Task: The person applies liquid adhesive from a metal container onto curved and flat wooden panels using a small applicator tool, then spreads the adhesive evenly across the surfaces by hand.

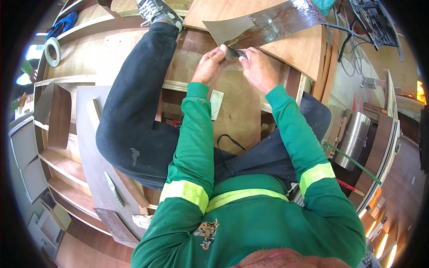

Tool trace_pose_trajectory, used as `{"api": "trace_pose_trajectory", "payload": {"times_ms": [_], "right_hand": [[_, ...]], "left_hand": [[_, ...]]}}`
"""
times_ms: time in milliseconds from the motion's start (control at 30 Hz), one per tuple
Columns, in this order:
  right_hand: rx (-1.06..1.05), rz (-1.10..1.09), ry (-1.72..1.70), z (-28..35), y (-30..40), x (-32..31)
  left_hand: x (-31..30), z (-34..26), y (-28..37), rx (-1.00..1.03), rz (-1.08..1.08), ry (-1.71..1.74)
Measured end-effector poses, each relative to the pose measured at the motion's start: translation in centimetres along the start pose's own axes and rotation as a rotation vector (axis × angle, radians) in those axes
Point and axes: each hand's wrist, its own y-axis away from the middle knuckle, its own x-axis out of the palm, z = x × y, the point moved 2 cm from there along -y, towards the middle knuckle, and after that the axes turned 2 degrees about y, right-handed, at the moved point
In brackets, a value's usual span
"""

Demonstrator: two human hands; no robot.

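Note:
Both hands meet at the near corner of a thin, glossy brown sheet (pixel 268 26), which lies on a plywood board and has wet-looking streaks on its face. Between them is a small dark curled piece (pixel 232 53). Whether it is a corner of the sheet or a separate strip, I cannot tell. My left hand (pixel 211 63) pinches its left side, thumb on top. My right hand (pixel 259 68) grips the right side with bent fingers. Below my left wrist, a pale flat block (pixel 217 104) rests on a plywood panel (pixel 236 130) between my legs.
A knife-like tool (pixel 114 189) lies on a grey panel (pixel 90 134) at left. Tape (pixel 53 52) sits on the wooden frame (pixel 67 79), whose ribs leave open gaps. A metal cylinder (pixel 352 140) is at right; a black metal stand (pixel 375 26) with cables is at upper right.

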Motion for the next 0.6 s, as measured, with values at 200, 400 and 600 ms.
{"api": "trace_pose_trajectory", "payload": {"times_ms": [200,400,600], "right_hand": [[0.162,0.099,-0.25,0.2,-0.1,-1.4],[0.333,0.003,-0.577,-4.9,-4.9,-3.7],[0.212,0.017,-0.169,-5.3,-7.8,-3.5]], "left_hand": [[-1.0,0.6,-0.3,-0.019,-0.046,0.042],[-0.8,1.0,-0.3,-0.011,-0.08,0.055],[-0.4,0.8,-0.2,0.028,-0.081,0.024]]}}
